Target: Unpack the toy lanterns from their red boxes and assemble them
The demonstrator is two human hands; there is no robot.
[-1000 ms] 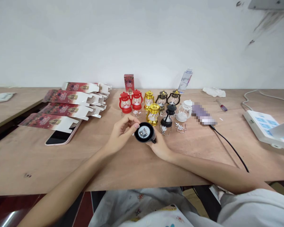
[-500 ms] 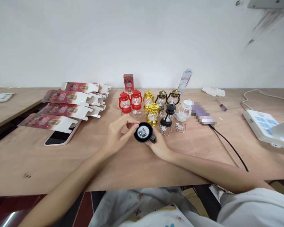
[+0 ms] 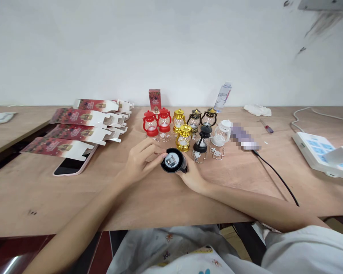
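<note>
A small black toy lantern (image 3: 173, 161) is tipped on its side with its open round base facing me. My right hand (image 3: 192, 176) grips its body from behind and below. My left hand (image 3: 141, 160) has its fingers curled, with the fingertips pinching at the left rim of the base. Behind them stands a cluster of small lanterns: two red (image 3: 150, 124), gold ones (image 3: 184, 137), black ones (image 3: 202, 140) and a white one (image 3: 221, 134). Small wire handles (image 3: 198, 156) lie loose in front of the cluster.
Flat red cartons (image 3: 74, 133) are stacked at the left over a phone (image 3: 70, 166). One upright red box (image 3: 154, 100), a water bottle (image 3: 223, 96), a screwdriver (image 3: 266, 126), a white power strip (image 3: 321, 154) and a black cable (image 3: 277, 177) lie on the wooden table (image 3: 74, 198).
Both hands and the black lantern have shifted slightly left and away from me. The left fingertips have closed in on the base rim.
</note>
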